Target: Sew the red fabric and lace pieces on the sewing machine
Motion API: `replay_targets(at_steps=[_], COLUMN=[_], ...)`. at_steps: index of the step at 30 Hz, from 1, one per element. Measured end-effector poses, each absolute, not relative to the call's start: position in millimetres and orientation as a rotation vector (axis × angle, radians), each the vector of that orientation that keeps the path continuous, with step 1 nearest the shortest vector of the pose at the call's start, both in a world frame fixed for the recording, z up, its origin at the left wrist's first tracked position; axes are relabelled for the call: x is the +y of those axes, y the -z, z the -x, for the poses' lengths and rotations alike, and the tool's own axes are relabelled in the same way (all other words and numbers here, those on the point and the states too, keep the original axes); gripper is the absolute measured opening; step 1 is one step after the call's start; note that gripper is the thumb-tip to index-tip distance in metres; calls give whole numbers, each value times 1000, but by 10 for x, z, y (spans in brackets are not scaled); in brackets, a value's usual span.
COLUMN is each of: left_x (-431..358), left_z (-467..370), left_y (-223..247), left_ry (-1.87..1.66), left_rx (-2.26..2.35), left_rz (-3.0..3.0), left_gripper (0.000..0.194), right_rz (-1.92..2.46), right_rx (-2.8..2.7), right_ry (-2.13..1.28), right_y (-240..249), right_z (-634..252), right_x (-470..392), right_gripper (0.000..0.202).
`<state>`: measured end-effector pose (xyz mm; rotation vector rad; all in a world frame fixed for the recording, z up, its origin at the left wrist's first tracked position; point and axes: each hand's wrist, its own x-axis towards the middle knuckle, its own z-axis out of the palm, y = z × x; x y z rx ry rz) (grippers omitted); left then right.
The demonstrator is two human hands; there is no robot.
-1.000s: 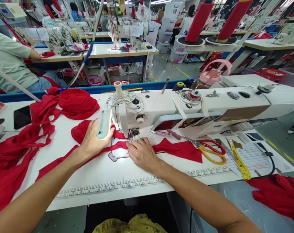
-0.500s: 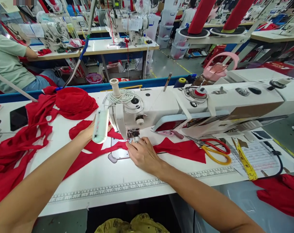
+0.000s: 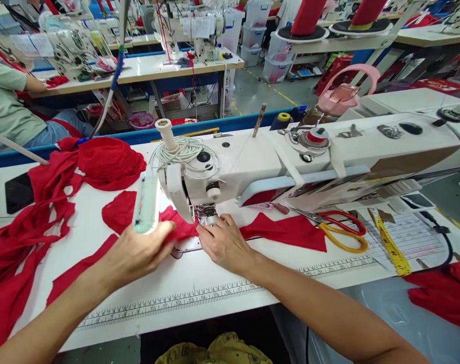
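The right hand [image 3: 224, 241] is lying flat on the red fabric piece [image 3: 286, 231], fingers spread and pressing it to the table just in front of the presser foot [image 3: 208, 214] of the white sewing machine [image 3: 290, 167]. The left hand [image 3: 138, 253] is pinching the same fabric's left end between thumb and fingers, just under the machine's lamp [image 3: 146, 205]. Orange-handled scissors [image 3: 338, 232] and a yellow tape measure [image 3: 391, 247] are lying to the right, and a heap of red cloth [image 3: 36, 212] is sitting well to the left.
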<state>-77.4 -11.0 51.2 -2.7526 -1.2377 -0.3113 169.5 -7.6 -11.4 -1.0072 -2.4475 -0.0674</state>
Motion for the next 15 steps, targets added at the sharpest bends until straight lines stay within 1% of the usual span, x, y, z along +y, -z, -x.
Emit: replay_targets(at_steps=[3,5,7,10,12,14,15], left_x=[-221,-232,-225,-202,-183,-169,-166], left_z=[660,589,520,424,376,351,346], left_y=[-467,-452,-440,-391,-341,-292,-273], left_ry=[146,160,251,577,772,800,774], left_rx=[-1126,-1113,-1162,-1326,-1481,-1617,-1656], left_rz=[2758,2787,2826,2822,2781,2770,2772], left_gripper=[19,27,33,36,26,8,5], right_rz=[1005,1001,992,980,975,975,979], right_rx=[-2437,-2439,-2440,-2428,-2423,-2432,-2440], right_ry=[90,102,103,108,109,105,100], right_y=[116,126,136,146,145,141,139], right_z=[-1693,-1693,-1693,-1693,-1693,-1694,-1694], right_x=[-78,-77,-74,-70,-69,-69,-69], right_gripper=[19,18,18,18,18,18,18])
